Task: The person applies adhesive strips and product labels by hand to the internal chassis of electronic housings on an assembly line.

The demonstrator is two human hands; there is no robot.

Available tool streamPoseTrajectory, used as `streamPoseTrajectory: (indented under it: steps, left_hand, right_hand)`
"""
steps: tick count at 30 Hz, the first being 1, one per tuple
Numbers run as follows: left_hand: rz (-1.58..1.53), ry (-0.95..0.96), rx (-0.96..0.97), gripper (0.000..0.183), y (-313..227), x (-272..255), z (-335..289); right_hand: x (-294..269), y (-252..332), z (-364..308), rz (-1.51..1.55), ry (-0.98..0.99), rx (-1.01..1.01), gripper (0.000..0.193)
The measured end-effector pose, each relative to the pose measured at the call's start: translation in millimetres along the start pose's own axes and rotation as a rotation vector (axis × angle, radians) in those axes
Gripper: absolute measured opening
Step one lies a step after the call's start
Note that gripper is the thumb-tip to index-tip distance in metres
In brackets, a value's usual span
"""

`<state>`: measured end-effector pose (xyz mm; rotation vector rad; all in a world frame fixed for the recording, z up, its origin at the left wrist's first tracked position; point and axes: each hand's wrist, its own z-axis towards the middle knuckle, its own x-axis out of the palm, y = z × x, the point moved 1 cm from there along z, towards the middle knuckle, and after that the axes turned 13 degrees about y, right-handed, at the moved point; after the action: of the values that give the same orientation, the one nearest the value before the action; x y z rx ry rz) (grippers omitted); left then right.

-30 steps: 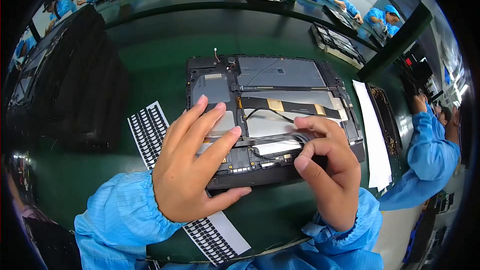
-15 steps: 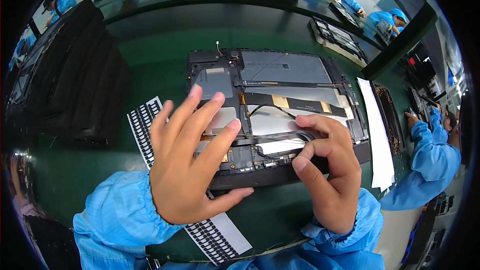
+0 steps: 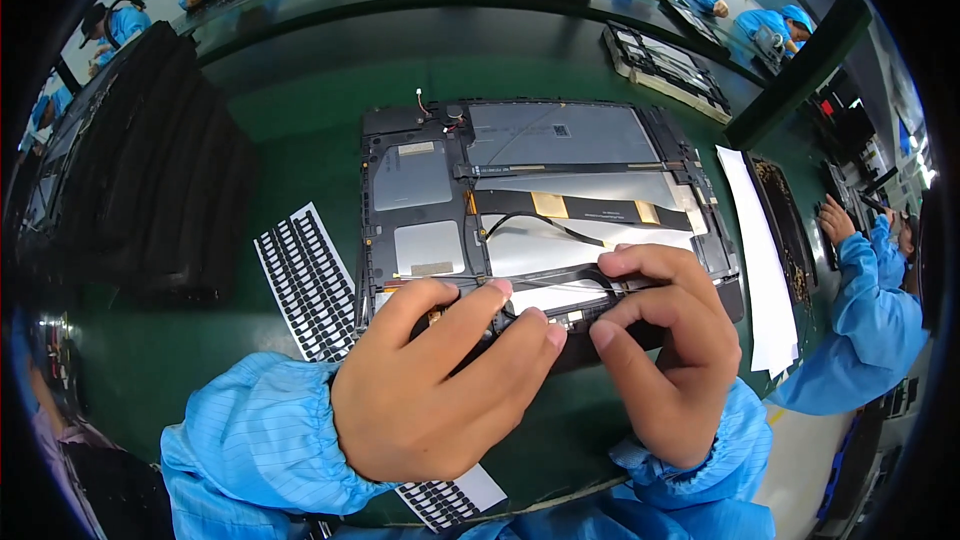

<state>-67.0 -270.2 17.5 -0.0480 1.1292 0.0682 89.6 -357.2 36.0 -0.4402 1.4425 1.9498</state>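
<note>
An opened tablet-like device [image 3: 560, 135] lies on the green mat, its inside up, with silver battery panels, black flat cables and a dark frame. My left hand [image 3: 440, 390] rests over its near edge, fingers apart and bent down, tips touching the strip of small parts there. At the near right part of the device, my right hand [image 3: 670, 350] has thumb and index finger drawn together in a pinch. What lies between them is too small to make out. A thin black cable [image 3: 545, 223] curves across the silver panel toward the right hand's fingers.
A sheet of black stickers [image 3: 305, 280] lies partly under the device. At left stands a tall stack of black trays [image 3: 130, 170]. White paper [image 3: 755, 270] and a dark tray [image 3: 780, 230] lie at right. Another device [image 3: 665, 70] sits far right; several co-workers in blue work around.
My left hand has come down and right from above the device, its spread fingers now bent onto the near edge. The right hand keeps its pinch. The device appears slightly farther left in view.
</note>
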Motion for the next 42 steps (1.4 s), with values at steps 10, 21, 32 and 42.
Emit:
streamPoseTrajectory:
  steps: [10, 21, 32, 42]
  left_hand:
    - [-0.006, 0.011, -0.012, 0.041, -0.4, -0.2, -3.2]
    - [0.137, 0.040, -0.047, 0.036, -3.1, -3.5, 3.7]
    - [-0.123, 0.147, -0.239, 0.048, -26.3, -25.9, -86.1]
    - [-0.108, 0.401, -0.437, 0.068, -39.7, -0.6, -117.2]
  right_hand:
    - [8.8, -3.9, -0.8, -0.157, -0.017, -0.117, 0.016]
    - [6.6, 11.2, 1.8, -0.648, 0.060, -0.408, 0.022]
    - [69.5, 18.8, -68.9, -0.204, 0.212, -0.242, 0.019]
    - [118.7, 20.8, -48.3, -0.460, 0.197, -0.240, 0.005]
